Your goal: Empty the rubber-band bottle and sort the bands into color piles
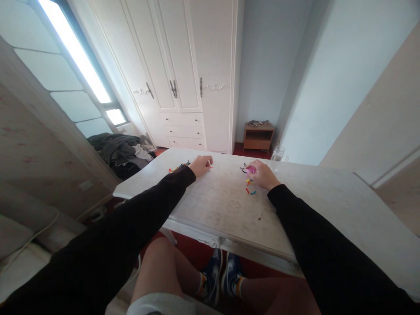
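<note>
The work looks to me as only partly done: many small coloured pieces lie loose, and both hands are among them. A pile [180, 167] lies at the far left of the tabletop [223, 205], just beside the left wrist. A smaller, more scattered set is near the right hand [261, 173]; I cannot say if these were sorted or only wait for their turn.

The right hand has its grip closed on a pink thing [251, 170], above the far part of the tabletop. For the left hand [201, 165], the fingers are curled down with a reddish bit [211, 167] at their tips; whether it is pinched, I cannot tell.

The pink thing looks rounded and bright, partly covered by fingers, so its full shape is hidden. Beside it are dark pieces [243, 170], a yellow piece [248, 180], and, nearer to the person, a curved red piece [247, 191] and a blue piece [253, 193], slightly apart.
</note>
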Demonstrator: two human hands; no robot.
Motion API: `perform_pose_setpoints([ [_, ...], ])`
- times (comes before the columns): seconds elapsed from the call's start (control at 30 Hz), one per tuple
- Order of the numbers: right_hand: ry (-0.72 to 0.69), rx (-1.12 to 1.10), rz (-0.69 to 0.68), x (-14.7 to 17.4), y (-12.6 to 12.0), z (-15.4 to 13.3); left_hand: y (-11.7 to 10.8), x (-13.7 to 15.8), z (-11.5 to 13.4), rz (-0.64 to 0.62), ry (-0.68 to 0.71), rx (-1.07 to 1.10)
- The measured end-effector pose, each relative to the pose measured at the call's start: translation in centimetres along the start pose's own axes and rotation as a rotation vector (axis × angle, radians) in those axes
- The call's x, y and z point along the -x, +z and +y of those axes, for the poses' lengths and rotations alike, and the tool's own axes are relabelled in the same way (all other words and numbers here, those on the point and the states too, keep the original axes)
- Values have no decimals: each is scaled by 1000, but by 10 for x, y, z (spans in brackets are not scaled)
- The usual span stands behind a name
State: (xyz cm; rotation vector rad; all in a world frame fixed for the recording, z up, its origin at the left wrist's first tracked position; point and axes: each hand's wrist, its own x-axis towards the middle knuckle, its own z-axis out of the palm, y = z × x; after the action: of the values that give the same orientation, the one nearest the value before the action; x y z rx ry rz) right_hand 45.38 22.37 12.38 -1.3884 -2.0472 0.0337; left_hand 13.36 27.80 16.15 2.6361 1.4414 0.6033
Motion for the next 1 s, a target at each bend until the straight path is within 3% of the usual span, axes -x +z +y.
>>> perform_pose_setpoints([
  [0.17, 22, -3, 37, -1, 1, 2, -49, 20, -48, 7, -185, -151],
  [0.3, 30, -13, 113, -2, -1, 1, -58, 33, -59, -9, -206, -298],
  [0.43, 50, -54, 277, -4, -9, -9, -35, 28, -32, -6, -143, -202],
  [0.57, 32, -120, 448, -4, -19, -20, 5, 7, 18, -92, 123, -12],
  [0.73, 39, -121, 481, -2, -24, -23, 52, -33, 70, -174, 261, 94],
  [0.9, 37, -131, 451, -2, -23, -23, 80, -72, 87, -288, 273, 72],
  [1.0, 23, -128, 446, -3, -22, -23, 90, -83, 87, -220, 311, 114],
])
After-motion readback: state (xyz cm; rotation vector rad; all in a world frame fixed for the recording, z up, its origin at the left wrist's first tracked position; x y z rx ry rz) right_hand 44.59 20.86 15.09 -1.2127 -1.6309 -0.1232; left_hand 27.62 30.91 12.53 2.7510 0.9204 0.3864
